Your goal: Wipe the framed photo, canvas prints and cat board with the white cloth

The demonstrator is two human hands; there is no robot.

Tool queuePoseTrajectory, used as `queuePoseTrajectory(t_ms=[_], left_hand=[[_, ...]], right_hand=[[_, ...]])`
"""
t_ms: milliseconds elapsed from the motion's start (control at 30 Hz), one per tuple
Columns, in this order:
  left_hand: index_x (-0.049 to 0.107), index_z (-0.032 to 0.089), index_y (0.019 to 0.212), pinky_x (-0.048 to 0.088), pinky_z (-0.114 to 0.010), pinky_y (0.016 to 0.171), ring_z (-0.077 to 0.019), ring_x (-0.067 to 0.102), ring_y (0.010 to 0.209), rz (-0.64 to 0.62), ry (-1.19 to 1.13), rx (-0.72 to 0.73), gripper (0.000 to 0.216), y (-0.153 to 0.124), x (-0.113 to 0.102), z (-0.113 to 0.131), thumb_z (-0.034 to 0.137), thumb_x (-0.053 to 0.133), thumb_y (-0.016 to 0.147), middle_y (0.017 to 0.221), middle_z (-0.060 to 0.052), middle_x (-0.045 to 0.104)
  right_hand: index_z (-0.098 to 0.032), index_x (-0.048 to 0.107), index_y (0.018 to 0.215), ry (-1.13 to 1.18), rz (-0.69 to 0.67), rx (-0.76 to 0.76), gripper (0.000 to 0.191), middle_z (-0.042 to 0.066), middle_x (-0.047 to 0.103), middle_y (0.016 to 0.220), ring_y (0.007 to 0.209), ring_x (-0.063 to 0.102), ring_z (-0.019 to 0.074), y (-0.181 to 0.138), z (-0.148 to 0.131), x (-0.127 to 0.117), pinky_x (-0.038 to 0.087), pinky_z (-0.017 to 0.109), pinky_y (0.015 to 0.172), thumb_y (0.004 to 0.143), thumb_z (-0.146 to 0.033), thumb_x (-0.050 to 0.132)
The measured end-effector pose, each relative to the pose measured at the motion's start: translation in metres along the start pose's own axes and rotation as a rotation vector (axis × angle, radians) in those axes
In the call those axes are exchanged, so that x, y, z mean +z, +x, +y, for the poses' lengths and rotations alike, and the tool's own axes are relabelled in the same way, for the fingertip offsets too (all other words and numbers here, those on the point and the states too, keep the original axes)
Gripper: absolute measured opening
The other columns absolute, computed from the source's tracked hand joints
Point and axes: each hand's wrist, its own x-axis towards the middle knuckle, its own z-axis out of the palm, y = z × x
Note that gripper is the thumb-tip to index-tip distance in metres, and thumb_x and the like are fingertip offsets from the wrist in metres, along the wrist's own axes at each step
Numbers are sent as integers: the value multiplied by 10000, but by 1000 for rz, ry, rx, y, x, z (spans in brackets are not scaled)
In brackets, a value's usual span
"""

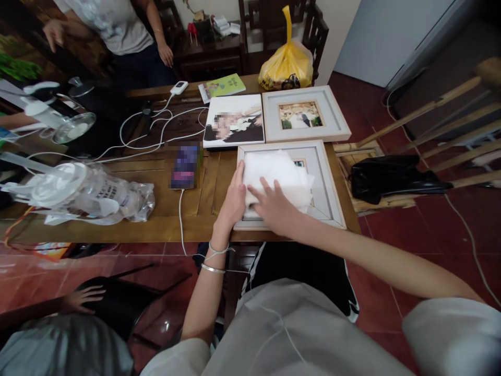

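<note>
A white-framed picture (326,183) lies flat on the wooden table (156,222) near its front right corner. A white cloth (287,175) is spread over the frame's glass. My left hand (234,201) rests at the frame's left edge, fingers stretched along the cloth's side. My right hand (274,206) lies flat on the cloth, fingers spread and pressing down on it. Neither hand grips anything.
Behind lie a second white-framed picture (306,115) and a frameless photo print (235,122). A phone (186,167) on a cable, white cables (152,130), bagged white plastic parts (78,193), a yellow bag (287,65) and a booklet (221,86) share the table. One person stands behind; another sits lower left.
</note>
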Motion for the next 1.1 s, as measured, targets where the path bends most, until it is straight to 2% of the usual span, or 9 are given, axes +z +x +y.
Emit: queuePoseTrajectory(t_ms=[67, 167, 300, 400, 567, 667, 767, 867, 1100], left_hand=[[262, 251, 1633, 216, -496, 1317, -267, 249, 1593, -31, 57, -10, 717, 2, 1, -3, 649, 123, 1052, 1709, -102, 282], [380, 188, 1580, 230, -518, 1311, -273, 292, 1577, -70, 188, -3, 637, 5, 3, -7, 561, 221, 1089, 1644, -140, 409], [493, 135, 1494, 284, -546, 1286, -276, 351, 1551, -58, 265, 34, 558, 7, 6, -9, 469, 278, 1101, 1572, -173, 502], [536, 119, 1451, 309, -540, 1276, -268, 381, 1536, -17, 269, 30, 513, 7, 8, -9, 407, 291, 1103, 1548, -181, 527], [562, 107, 1422, 315, -524, 1280, -255, 391, 1530, 16, 284, 25, 487, 7, 11, -8, 336, 276, 1102, 1528, -179, 549], [557, 131, 1431, 313, -527, 1285, -248, 387, 1534, 7, 289, 15, 474, 7, 11, -10, 324, 280, 1099, 1537, -162, 545], [549, 146, 1442, 310, -528, 1286, -242, 381, 1537, -4, 278, 19, 472, 7, 9, -11, 330, 282, 1100, 1550, -155, 532], [547, 137, 1445, 306, -538, 1283, -246, 376, 1540, -3, 260, 44, 481, 6, 8, -12, 350, 284, 1103, 1553, -160, 528], [513, 155, 1492, 268, -552, 1293, -268, 322, 1566, -85, 275, 25, 506, 7, 5, -13, 402, 317, 1096, 1596, -151, 480]], right_hand=[[-172, 768, 1215, -1, -20, -65, 372, 146, 375, 1646, 1498, 306, 494, -24, -8, 4, 337, 709, 1159, 936, -81, 540], [-178, 785, 1174, -20, -36, -80, 377, 124, 416, 1627, 1501, 331, 453, -53, 0, 6, 345, 669, 1177, 907, -44, 555], [-174, 810, 1087, -88, -64, -11, 338, 136, 501, 1565, 1458, 415, 449, -86, 26, 0, 402, 660, 1140, 863, -32, 600], [-162, 819, 1059, -118, -82, 53, 305, 162, 545, 1520, 1416, 457, 483, -99, 32, -6, 435, 664, 1109, 851, -46, 629], [-150, 816, 1103, -68, -31, 82, 298, 193, 540, 1514, 1402, 465, 495, -69, -4, -3, 427, 651, 1124, 902, -81, 607], [-151, 824, 1075, -4, 71, 73, 284, 190, 534, 1518, 1407, 465, 481, -43, -30, 10, 413, 647, 1140, 956, -126, 568], [-150, 831, 1010, 42, 199, 90, 255, 191, 534, 1516, 1419, 464, 458, -38, -37, 27, 405, 658, 1147, 958, -140, 582], [-182, 823, 979, 56, 264, 90, 293, 153, 536, 1526, 1443, 446, 434, -64, -19, 39, 356, 738, 1143, 881, -45, 584], [-231, 779, 855, -50, 227, 192, 398, 110, 569, 1505, 1461, 443, 383, -148, 51, 38, 202, 856, 1120, 719, 14, 496]])
